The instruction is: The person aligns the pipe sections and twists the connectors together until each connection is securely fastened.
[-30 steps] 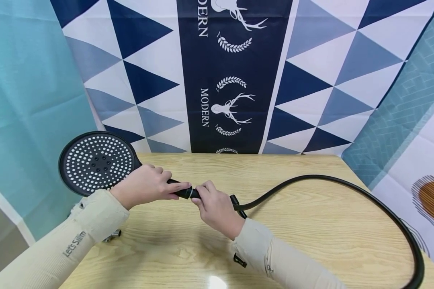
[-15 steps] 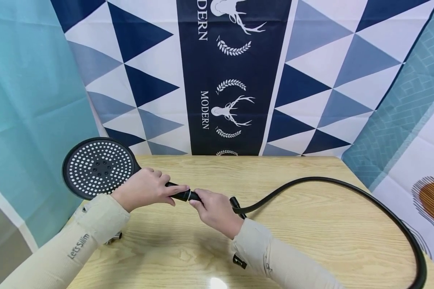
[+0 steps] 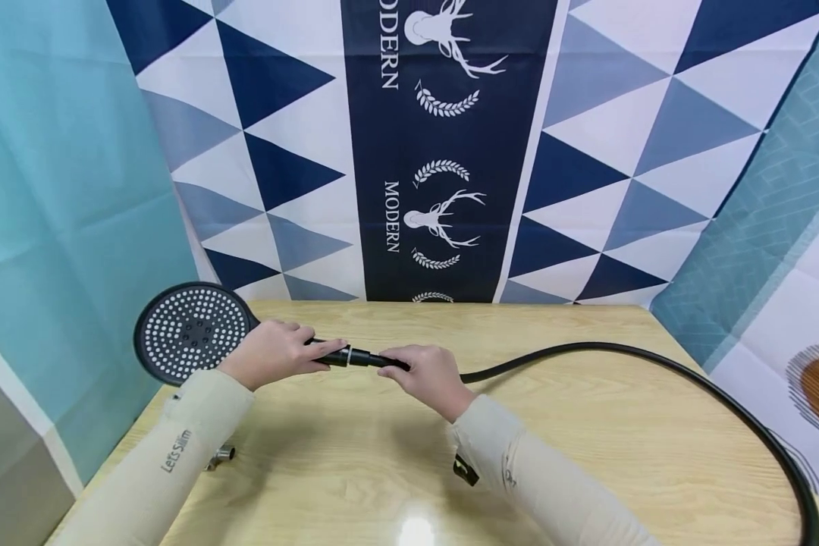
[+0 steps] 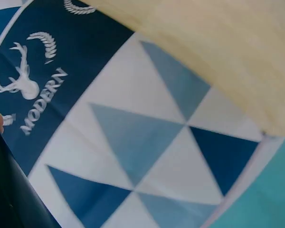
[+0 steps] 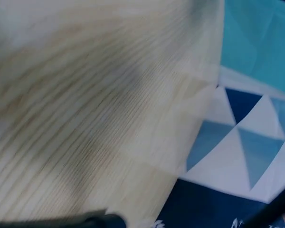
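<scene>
My left hand (image 3: 273, 353) grips the handle of a black shower head, its index finger extended along the handle. The round shower head (image 3: 196, 334), with pale nozzles, faces up and toward me at the left. A black hose (image 3: 587, 347) joins the handle's end at a pale ring. Just right of that joint, my right hand (image 3: 431, 378) holds the hose end, thumb and fingers around it. The dark handle (image 4: 14, 199) fills the lower left corner of the left wrist view. In the right wrist view, the hose (image 5: 270, 211) and a fingertip show at the right edge.
The hose loops over the wooden table (image 3: 341, 470) to the right front. Beside my left forearm lies a small metal fitting (image 3: 224, 454), partly hidden. A black piece (image 5: 107, 221) shows at the bottom of the right wrist view. Patterned cloth (image 3: 444, 152) hangs behind.
My right hand has slid right along the hose, away from the handle joint, uncovering the black connector. The shower head sits slightly lower and further right in view. My left hand keeps its grip.
</scene>
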`<state>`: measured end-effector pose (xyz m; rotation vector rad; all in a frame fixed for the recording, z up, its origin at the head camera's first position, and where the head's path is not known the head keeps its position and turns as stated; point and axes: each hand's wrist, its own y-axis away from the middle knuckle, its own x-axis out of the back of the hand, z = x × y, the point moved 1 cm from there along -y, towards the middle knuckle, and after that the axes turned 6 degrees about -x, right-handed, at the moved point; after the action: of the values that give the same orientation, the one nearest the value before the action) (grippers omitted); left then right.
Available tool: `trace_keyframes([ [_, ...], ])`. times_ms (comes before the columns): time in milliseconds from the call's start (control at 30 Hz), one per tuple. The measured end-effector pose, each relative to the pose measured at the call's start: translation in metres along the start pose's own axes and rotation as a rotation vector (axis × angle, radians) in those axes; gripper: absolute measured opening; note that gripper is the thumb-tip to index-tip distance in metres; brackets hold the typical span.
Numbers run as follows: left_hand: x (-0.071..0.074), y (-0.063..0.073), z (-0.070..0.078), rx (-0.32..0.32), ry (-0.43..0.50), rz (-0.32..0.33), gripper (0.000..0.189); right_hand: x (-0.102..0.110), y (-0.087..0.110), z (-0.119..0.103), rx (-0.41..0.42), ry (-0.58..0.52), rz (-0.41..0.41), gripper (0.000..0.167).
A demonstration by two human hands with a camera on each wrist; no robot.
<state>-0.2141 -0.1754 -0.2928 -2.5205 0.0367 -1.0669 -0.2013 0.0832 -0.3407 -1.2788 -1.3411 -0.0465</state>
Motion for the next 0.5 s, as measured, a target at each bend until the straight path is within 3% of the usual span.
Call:
trace_keyframes([
  [100, -0.011, 0.010, 0.002, 0.017, 0.031, 0.024, 0.045, -0.001, 0.006, 0.017, -0.072, 0.002, -0.160, 0.024],
  [233, -0.022, 0.021, 0.004, 0.059, 0.035, 0.041, 0.059, 0.001, 0.015, 0.046, -0.322, -0.094, -0.364, 0.025],
  [333, -0.027, 0.026, 0.005, 0.079, 0.043, 0.066, 0.060, 0.002, 0.021, 0.062, -0.422, -0.171, -0.417, 0.023],
  [500, -0.039, 0.029, 0.008, 0.098, 0.068, 0.079, 0.056, 0.001, 0.022, 0.072, -0.398, -0.117, -0.419, 0.022],
])
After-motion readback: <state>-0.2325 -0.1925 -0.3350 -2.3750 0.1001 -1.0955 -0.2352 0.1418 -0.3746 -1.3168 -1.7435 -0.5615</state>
